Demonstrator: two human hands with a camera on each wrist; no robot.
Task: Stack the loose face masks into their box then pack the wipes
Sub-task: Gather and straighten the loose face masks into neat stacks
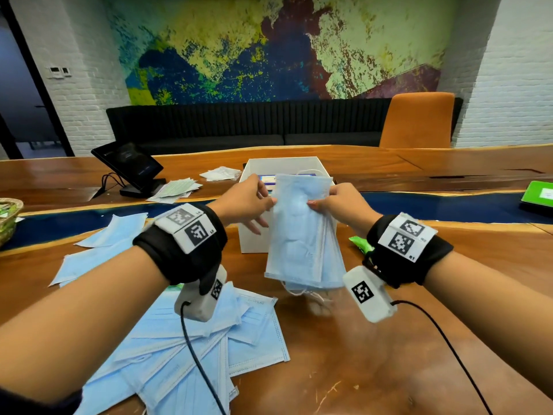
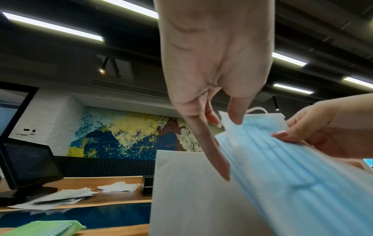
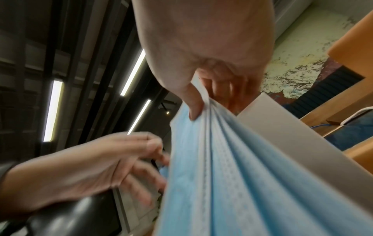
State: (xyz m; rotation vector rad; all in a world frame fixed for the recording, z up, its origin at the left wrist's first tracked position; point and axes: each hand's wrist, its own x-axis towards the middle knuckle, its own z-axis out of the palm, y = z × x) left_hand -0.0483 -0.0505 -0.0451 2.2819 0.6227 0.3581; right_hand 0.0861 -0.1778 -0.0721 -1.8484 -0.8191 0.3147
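Masks [image 1: 302, 235], a blue stack, pinched at the top edge between right hand [image 1: 341, 202] thumb and curled fingers, hanging in front of the white box [image 1: 254, 238]. Left hand [image 1: 248, 199] fingers straight, brushing the stack's left edge, gripping nothing.

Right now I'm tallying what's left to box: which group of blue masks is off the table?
The bundle of blue pleated masks pinched by the right hand before the white box; other masks lie flat.

The wooden bench [image 1: 389, 339] with its blue inlay carries loose blue face masks [image 1: 191, 348] and a white box [image 1: 254, 238]. A tilted screen [image 1: 128, 167], white packets [image 1: 173, 190], a wicker basket [image 1: 7, 217] and a green pack [image 1: 537, 194] also sit on it.
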